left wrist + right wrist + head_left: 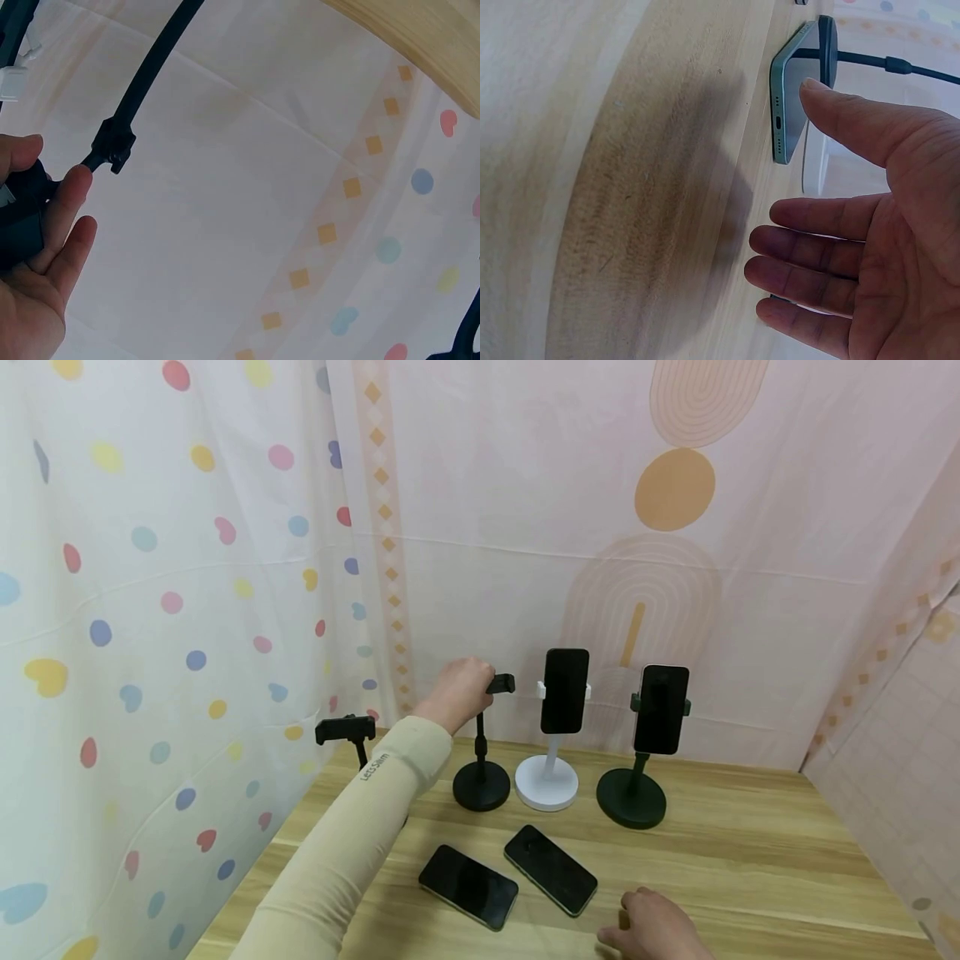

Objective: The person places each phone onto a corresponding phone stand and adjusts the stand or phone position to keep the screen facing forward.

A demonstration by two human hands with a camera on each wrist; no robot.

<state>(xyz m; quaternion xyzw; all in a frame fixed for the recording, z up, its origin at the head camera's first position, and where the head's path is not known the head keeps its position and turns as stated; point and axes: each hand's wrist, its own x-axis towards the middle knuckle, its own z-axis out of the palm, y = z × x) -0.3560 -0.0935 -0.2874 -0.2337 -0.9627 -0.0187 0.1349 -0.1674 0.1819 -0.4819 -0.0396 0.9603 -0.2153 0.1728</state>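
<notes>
In the head view my left hand (459, 692) grips the black holder (501, 683) at the top of a black phone stand (482, 787). The left wrist view shows thumb and fingers of that hand (34, 311) around the holder (19, 232), just beyond the joint on its arm. No phone shows in this holder. My right hand (656, 927) hovers low over the front of the table, beside a dark phone (551, 870) lying screen up. In the right wrist view the hand (907, 240) has extended fingers and an empty palm; a phone edge (778, 105) appears past the thumb.
Another phone (468, 887) lies to the left. A white stand (546, 785) and a dark green stand (632, 797) each hold an upright phone. A second black stand (347, 728) is partly hidden by my left sleeve. Patterned curtains (487, 485) surround the wooden table (735, 835).
</notes>
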